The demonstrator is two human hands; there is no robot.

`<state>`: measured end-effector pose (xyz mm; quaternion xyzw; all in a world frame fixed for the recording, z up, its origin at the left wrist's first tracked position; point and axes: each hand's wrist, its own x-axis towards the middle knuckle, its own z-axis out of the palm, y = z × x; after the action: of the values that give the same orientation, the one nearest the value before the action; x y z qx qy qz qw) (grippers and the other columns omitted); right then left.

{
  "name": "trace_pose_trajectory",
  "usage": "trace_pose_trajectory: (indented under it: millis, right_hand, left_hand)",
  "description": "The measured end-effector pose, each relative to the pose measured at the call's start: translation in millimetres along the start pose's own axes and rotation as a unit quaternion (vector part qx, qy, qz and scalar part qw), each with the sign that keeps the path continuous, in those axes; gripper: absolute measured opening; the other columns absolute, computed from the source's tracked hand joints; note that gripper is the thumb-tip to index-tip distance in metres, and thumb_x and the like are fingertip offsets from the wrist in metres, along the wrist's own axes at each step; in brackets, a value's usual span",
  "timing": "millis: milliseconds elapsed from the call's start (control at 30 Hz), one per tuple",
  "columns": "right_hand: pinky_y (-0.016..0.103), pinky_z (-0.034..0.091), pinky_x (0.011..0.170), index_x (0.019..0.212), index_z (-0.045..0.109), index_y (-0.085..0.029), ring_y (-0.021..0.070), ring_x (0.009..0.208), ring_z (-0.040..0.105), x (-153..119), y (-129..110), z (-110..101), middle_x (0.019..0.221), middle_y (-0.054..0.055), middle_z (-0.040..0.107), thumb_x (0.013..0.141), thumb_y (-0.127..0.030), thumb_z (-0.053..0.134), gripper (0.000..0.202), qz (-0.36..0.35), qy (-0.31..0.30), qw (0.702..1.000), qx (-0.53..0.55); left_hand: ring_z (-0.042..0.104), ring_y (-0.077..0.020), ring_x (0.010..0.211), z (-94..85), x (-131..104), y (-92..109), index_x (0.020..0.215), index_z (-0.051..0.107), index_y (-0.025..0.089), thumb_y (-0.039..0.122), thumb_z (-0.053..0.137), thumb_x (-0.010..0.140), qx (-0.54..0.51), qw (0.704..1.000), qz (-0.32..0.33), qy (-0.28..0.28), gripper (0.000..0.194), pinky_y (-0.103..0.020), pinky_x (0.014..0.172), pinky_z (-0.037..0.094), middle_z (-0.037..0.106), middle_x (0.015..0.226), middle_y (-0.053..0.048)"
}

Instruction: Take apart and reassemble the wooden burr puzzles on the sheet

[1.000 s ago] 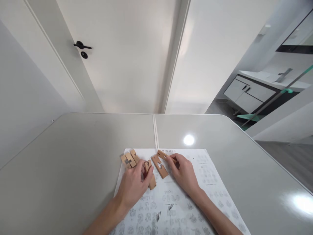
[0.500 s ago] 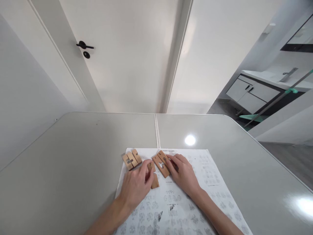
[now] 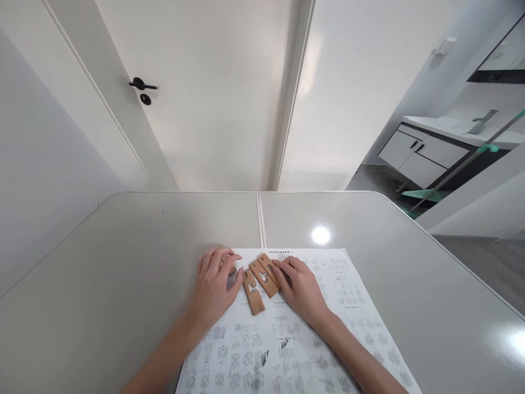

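Note:
Near the top left corner of the printed sheet, my left hand (image 3: 216, 279) lies over some wooden pieces that it mostly hides, its thumb and fingers apart. Just right of it a notched wooden piece (image 3: 254, 295) lies untouched on the paper. Beside that, two notched pieces lie side by side, one marked 1 (image 3: 264, 280) and one marked 2 (image 3: 268, 265). My right hand (image 3: 301, 287) has its bent fingertips on the right edge of the piece marked 2.
The white printed sheet (image 3: 295, 350) lies on a grey table (image 3: 123, 284) with a seam down its middle. Beyond the table stands a white door with a black handle (image 3: 141, 85). A sink cabinet (image 3: 422, 153) is at the right.
My left hand has let go of the notched piece in the middle and moved left over the other wooden pieces, its fingers spreading. My right hand has stayed at the pair.

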<state>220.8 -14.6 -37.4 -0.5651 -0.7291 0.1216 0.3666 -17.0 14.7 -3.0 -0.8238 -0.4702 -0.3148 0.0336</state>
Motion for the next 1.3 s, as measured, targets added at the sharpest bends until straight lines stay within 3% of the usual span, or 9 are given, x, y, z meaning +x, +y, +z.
trace_pose_trajectory:
  millis: [167, 367, 533, 633, 733, 800, 867, 1133, 1300]
  right_hand:
    - [0.04, 0.058, 0.079, 0.116, 0.075, -0.02, 0.0252, 0.087, 0.068, 2, -1, -1, 0.094, 0.009, 0.071, 0.111, -0.026, 0.043, 0.033, -0.006, -0.015, 1.0, 0.001]
    - [0.042, 0.059, 0.083, 0.11, 0.073, -0.022, 0.0258, 0.091, 0.068, 3, -1, -1, 0.095, 0.008, 0.071, 0.11, -0.025, 0.047, 0.027, -0.012, -0.008, 1.0, 0.018]
    - [0.048, 0.06, 0.095, 0.125, 0.067, -0.023, 0.0295, 0.111, 0.067, 2, 0, -5, 0.122, 0.014, 0.068, 0.106, -0.031, 0.057, 0.023, -0.02, -0.008, 0.998, 0.065]
    - [0.051, 0.055, 0.109, 0.141, 0.059, -0.027, 0.0317, 0.133, 0.059, 0, 1, -10, 0.144, 0.014, 0.059, 0.101, -0.037, 0.068, 0.043, -0.035, -0.061, 0.993, 0.094]
    - [0.055, 0.046, 0.12, 0.156, 0.045, -0.032, 0.0364, 0.153, 0.04, -1, 3, -14, 0.166, 0.013, 0.04, 0.086, -0.053, 0.084, 0.083, -0.077, -0.141, 0.981, 0.11]
    - [0.059, 0.039, 0.124, 0.163, 0.035, -0.034, 0.0391, 0.159, 0.029, -1, 4, -15, 0.172, 0.014, 0.031, 0.074, -0.06, 0.091, 0.108, -0.109, -0.176, 0.972, 0.108]
    - [0.061, 0.034, 0.127, 0.165, 0.031, -0.033, 0.0397, 0.161, 0.025, -1, 5, -14, 0.173, 0.014, 0.03, 0.071, -0.061, 0.094, 0.116, -0.13, -0.188, 0.968, 0.1]
    - [0.058, 0.042, 0.124, 0.165, 0.031, -0.032, 0.0355, 0.157, 0.036, -4, 3, -8, 0.172, 0.013, 0.035, 0.088, -0.048, 0.085, 0.095, -0.137, -0.173, 0.973, 0.074]
    - [0.059, 0.043, 0.124, 0.167, 0.027, -0.036, 0.0338, 0.158, 0.036, -11, -3, 3, 0.173, 0.008, 0.035, 0.101, -0.041, 0.071, 0.08, -0.112, -0.161, 0.979, 0.055]
  left_hand:
    - [0.054, -0.0364, 0.133, 8.3, -2, -20, 0.118, 0.069, 0.023, 0.031, 0.063, 0.1, 0.029, 0.999, -0.011, -0.031, 0.021, -0.056, 0.109, 0.046, 0.062, 0.135, -0.015]
    - [0.061, -0.0314, 0.12, 16.2, -3, -36, 0.12, 0.065, 0.024, 0.039, 0.061, 0.101, -0.023, 0.998, -0.026, -0.06, 0.025, -0.051, 0.108, 0.052, 0.066, 0.125, -0.01]
    - [0.06, -0.0311, 0.125, 13.3, -4, -46, 0.126, 0.061, 0.026, 0.044, 0.063, 0.101, -0.061, 0.994, -0.021, -0.088, 0.032, -0.049, 0.109, 0.053, 0.064, 0.129, -0.009]
    - [0.06, -0.0299, 0.127, 4.0, -8, -53, 0.128, 0.06, 0.026, 0.045, 0.063, 0.101, -0.077, 0.991, -0.008, -0.11, 0.033, -0.049, 0.111, 0.052, 0.063, 0.132, -0.009]
    - [0.06, -0.0295, 0.128, -7.8, -16, -57, 0.13, 0.06, 0.027, 0.044, 0.063, 0.101, -0.081, 0.99, 0.001, -0.12, 0.034, -0.048, 0.112, 0.052, 0.063, 0.134, -0.009]
    - [0.061, -0.0296, 0.128, -14.2, -22, -58, 0.13, 0.061, 0.027, 0.043, 0.064, 0.1, -0.085, 0.988, 0.004, -0.126, 0.034, -0.048, 0.111, 0.052, 0.064, 0.135, -0.009]
    - [0.062, -0.0295, 0.128, -18.2, -27, -57, 0.131, 0.061, 0.027, 0.042, 0.065, 0.1, -0.092, 0.986, 0.009, -0.136, 0.034, -0.048, 0.11, 0.053, 0.064, 0.135, -0.009]
    - [0.064, -0.0269, 0.129, -24.1, -32, -49, 0.144, 0.051, 0.029, 0.038, 0.067, 0.1, -0.115, 0.976, 0.017, -0.185, 0.048, -0.042, 0.111, 0.054, 0.061, 0.144, -0.009]
    - [0.059, -0.0297, 0.135, -28.8, -33, -50, 0.148, 0.046, 0.028, 0.041, 0.072, 0.097, -0.095, 0.976, 0.032, -0.192, 0.059, -0.045, 0.115, 0.051, 0.06, 0.148, -0.01]
